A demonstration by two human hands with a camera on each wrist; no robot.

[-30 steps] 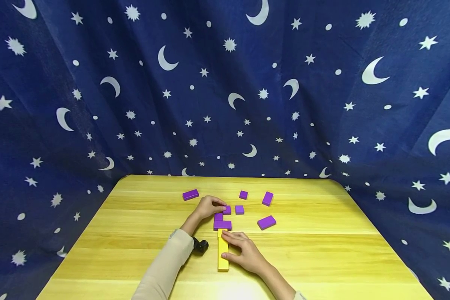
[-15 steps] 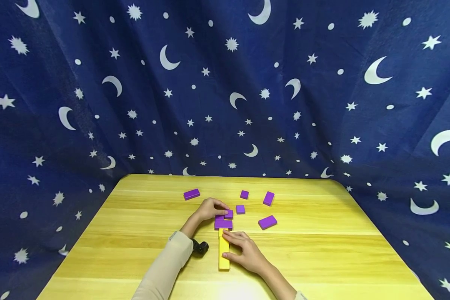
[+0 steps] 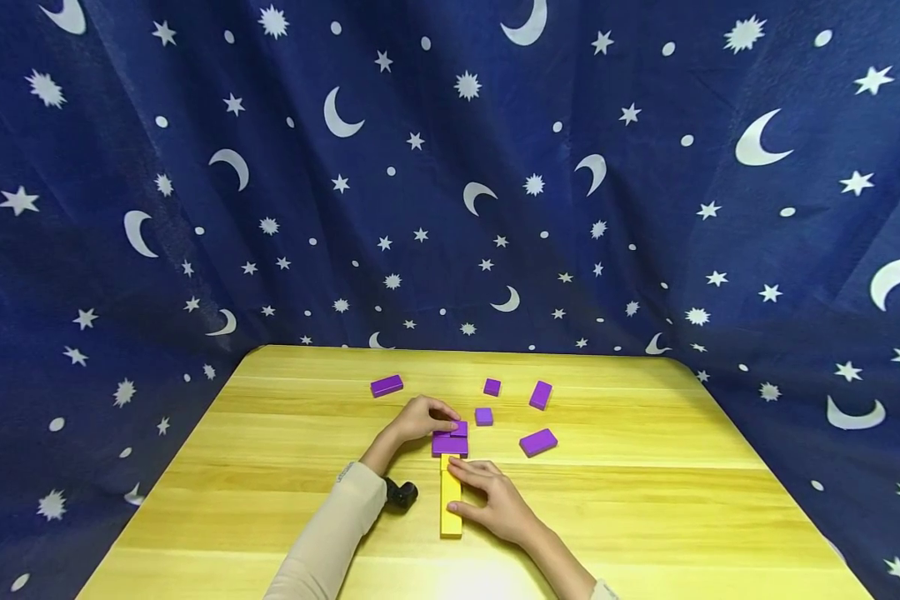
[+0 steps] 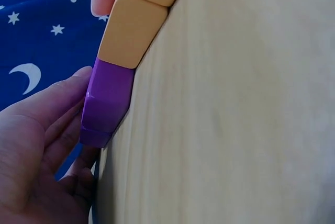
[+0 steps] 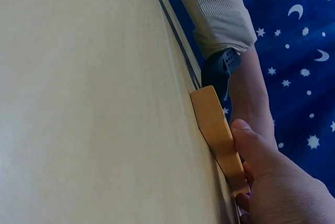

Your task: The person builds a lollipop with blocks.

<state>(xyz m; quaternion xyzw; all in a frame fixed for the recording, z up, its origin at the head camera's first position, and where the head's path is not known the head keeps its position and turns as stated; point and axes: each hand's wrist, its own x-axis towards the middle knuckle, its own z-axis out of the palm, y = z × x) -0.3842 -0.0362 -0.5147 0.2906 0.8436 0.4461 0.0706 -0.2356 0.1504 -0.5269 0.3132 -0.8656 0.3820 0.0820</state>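
My left hand [image 3: 417, 418] pinches a small purple block [image 3: 460, 428] at the far side of a longer purple block [image 3: 450, 447]. Another small purple block lies beside it, mostly covered by the fingers. In the left wrist view, the left hand [image 4: 31, 145] is close against the purple pieces. Toward me runs a row of yellow blocks [image 3: 451, 504], its far end meeting the long purple block. With fairly straight fingers, my right hand [image 3: 501, 504] touches the row's right side and top. The right wrist view shows the thumb [image 5: 251, 143] against a yellow block [image 5: 214, 122].
Loose purple blocks lie around on the wooden table [image 3: 645, 500]: a square one [image 3: 483, 417] near the left fingertips, a smaller one [image 3: 492, 387] behind it, oblong ones [image 3: 538, 442] to the right and far left. A black wrist device [image 3: 401, 495] is at the left wrist.
My left hand has drawn the small purple block toward me until it sits against the long purple block. The right hand stays on the yellow row. The head view has shifted slightly.
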